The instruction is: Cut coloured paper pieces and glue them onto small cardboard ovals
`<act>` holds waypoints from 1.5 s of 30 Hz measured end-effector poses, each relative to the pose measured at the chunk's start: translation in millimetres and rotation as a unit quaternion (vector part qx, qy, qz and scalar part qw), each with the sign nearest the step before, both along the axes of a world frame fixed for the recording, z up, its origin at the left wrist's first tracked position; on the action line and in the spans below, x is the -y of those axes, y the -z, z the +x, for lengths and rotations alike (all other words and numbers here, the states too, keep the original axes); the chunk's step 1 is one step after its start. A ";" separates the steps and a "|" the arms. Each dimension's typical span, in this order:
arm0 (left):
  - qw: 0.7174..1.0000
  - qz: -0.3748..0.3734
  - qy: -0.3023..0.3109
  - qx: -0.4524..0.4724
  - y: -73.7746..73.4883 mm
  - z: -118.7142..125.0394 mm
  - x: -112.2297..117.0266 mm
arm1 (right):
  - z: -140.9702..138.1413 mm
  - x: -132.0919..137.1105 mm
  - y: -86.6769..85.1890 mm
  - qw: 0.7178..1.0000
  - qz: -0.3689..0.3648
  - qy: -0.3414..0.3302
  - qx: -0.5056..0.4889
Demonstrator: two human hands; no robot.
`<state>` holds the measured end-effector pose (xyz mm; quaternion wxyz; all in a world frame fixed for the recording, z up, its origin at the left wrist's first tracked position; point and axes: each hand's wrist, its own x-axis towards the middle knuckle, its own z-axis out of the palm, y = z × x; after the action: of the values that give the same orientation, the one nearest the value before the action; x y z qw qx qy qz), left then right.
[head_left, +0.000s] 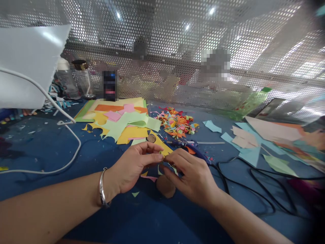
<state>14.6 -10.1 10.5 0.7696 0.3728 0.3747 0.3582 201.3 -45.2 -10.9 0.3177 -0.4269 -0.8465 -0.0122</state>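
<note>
My left hand, with a silver bangle at its wrist, pinches a small piece of pale paper between thumb and forefinger. Fingertips of my right hand meet it from the other side, curled and closed on the same piece. Its shape is mostly hidden by the fingers. Just beneath lies a round brown disc, with a pink paper scrap beside it. A second small brown disc rests on yellow paper beyond my hands. Behind them is a heap of small multicoloured paper pieces.
Cut coloured sheets lie at back left, more paper at right. A dark blue tool and black cable are right of my hands. A white cord, jars and a perforated metal panel stand around.
</note>
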 end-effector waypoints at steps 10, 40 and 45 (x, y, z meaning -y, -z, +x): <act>0.998 0.053 0.009 -0.021 4.3 -0.5 -1.1 | -1.5 -1.2 -4.5 0.999 -0.015 0.000 -0.035; 0.987 0.154 0.000 -0.054 13.7 2.5 -0.6 | 3.3 -1.2 -2.5 0.996 -0.045 0.019 -0.069; 0.987 0.152 0.012 -0.052 11.9 3.0 1.0 | 2.0 -1.7 -3.5 0.995 -0.053 0.015 -0.078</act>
<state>17.6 -11.2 -1.4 0.6876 0.5083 0.3508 0.3817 203.3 -43.5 -7.5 0.3598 -0.4556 -0.8120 0.0610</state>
